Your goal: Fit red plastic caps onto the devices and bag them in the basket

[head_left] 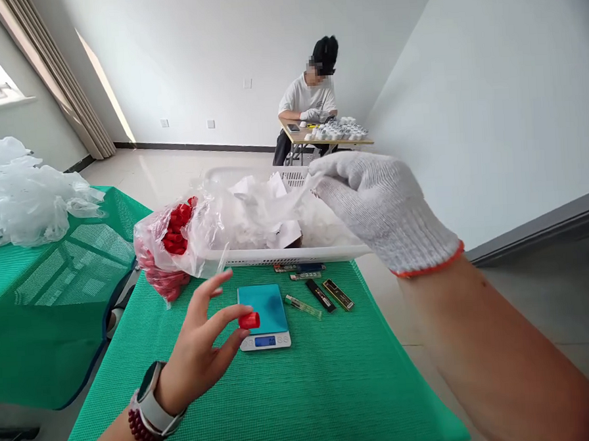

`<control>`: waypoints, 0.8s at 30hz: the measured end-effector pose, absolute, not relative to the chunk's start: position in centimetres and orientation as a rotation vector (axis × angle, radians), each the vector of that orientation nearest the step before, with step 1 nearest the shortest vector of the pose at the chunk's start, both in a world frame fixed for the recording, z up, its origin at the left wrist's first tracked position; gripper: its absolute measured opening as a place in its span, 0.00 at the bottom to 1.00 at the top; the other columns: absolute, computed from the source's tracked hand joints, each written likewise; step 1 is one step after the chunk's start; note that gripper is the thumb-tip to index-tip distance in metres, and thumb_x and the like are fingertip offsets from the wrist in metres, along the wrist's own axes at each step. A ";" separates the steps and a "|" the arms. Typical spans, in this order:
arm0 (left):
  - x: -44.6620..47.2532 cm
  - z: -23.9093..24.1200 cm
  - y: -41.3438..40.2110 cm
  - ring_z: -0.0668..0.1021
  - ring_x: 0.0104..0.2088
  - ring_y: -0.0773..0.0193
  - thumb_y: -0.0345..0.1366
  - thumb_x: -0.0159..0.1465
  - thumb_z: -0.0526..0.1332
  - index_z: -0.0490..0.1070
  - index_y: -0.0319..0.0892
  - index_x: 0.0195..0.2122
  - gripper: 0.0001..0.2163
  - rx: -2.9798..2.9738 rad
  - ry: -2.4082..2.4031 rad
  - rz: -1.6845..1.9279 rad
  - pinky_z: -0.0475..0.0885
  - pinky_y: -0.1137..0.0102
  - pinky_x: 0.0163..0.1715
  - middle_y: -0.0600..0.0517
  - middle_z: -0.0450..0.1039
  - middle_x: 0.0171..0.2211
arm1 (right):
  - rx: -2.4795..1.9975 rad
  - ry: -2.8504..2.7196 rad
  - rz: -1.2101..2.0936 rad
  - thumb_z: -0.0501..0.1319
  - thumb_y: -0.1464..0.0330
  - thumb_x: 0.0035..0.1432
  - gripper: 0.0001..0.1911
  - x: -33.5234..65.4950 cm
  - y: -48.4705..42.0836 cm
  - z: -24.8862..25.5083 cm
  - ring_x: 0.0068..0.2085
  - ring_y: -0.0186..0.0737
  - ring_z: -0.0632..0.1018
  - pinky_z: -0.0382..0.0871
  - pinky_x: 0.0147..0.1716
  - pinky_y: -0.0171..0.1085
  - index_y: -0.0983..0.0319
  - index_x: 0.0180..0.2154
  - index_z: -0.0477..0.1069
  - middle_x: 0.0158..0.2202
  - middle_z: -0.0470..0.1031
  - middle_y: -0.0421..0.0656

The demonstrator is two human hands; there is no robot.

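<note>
Between the thumb and forefinger of my bare left hand (202, 340) is a small red cap (249, 321), held just above the blue top of a digital scale (269, 304). The scale's display reads about 0.0. My right hand (372, 203), in a white knit glove with a red cuff edge, pinches a piece of thin clear plastic film (297, 193) at the fingertips. It hangs over a white plastic basket (301, 254) filled with clear bags and white scraps. Left of the basket, a clear bag of red caps (179, 230) leans open.
On the green mesh-covered table (332, 383) lie a green-clear lighter (303, 307), a black stick (320, 295), a black-and-gold strip (338, 294) and more lighters (306, 276). Plastic bags (31, 195) heap on a left table. A co-worker (308, 98) sits behind at a small table (294, 135).
</note>
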State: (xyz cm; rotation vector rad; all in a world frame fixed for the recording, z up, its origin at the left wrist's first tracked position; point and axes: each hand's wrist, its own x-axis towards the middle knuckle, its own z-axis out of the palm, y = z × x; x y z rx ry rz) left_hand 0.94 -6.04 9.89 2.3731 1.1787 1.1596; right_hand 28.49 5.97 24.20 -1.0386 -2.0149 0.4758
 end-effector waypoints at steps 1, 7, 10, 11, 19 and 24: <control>1.1 11.5 -5.9 0.59 0.68 0.45 0.31 0.66 0.63 0.74 0.49 0.48 0.10 2.400 1.138 1.209 0.68 0.46 0.60 0.48 0.49 0.70 | -1.049 -1.996 0.435 0.58 0.59 0.66 0.13 28.5 4.5 24.5 0.50 0.47 0.78 0.73 0.44 0.47 0.55 0.43 0.79 0.44 0.81 0.40; 2.6 19.5 -4.2 0.50 0.71 0.41 0.36 0.65 0.65 0.75 0.50 0.45 0.08 2.539 0.893 1.258 0.59 0.39 0.65 0.52 0.50 0.69 | -1.153 -1.997 0.233 0.62 0.67 0.63 0.11 27.0 -2.2 25.3 0.47 0.44 0.80 0.76 0.47 0.45 0.57 0.44 0.81 0.42 0.81 0.42; 3.8 20.3 -4.1 0.71 0.57 0.54 0.34 0.70 0.58 0.70 0.47 0.50 0.09 2.512 0.648 1.212 0.71 0.53 0.57 0.46 0.69 0.52 | -1.154 -2.045 0.290 0.62 0.67 0.63 0.10 26.7 -4.2 25.4 0.44 0.42 0.80 0.77 0.41 0.41 0.55 0.43 0.81 0.39 0.81 0.40; 4.1 20.1 -4.2 0.74 0.49 0.58 0.34 0.71 0.56 0.69 0.46 0.51 0.09 2.481 0.625 1.226 0.74 0.58 0.51 0.47 0.70 0.45 | -1.151 -2.047 0.304 0.61 0.67 0.63 0.10 26.7 -4.7 25.3 0.43 0.42 0.81 0.77 0.39 0.39 0.55 0.42 0.81 0.38 0.81 0.40; 3.5 18.8 -5.9 0.67 0.34 0.64 0.32 0.68 0.62 0.73 0.47 0.50 0.10 2.470 0.890 1.371 0.70 0.69 0.34 0.53 0.60 0.34 | -1.164 -1.906 0.653 0.62 0.63 0.64 0.09 28.6 -7.9 22.6 0.42 0.42 0.81 0.78 0.37 0.37 0.56 0.42 0.80 0.41 0.82 0.42; 3.0 19.5 -6.9 0.68 0.38 0.63 0.30 0.67 0.62 0.75 0.50 0.51 0.12 2.671 0.936 1.249 0.71 0.68 0.37 0.51 0.59 0.38 | -1.177 -1.793 0.789 0.63 0.62 0.63 0.09 28.9 -9.4 21.8 0.45 0.43 0.81 0.78 0.43 0.39 0.57 0.40 0.80 0.44 0.81 0.43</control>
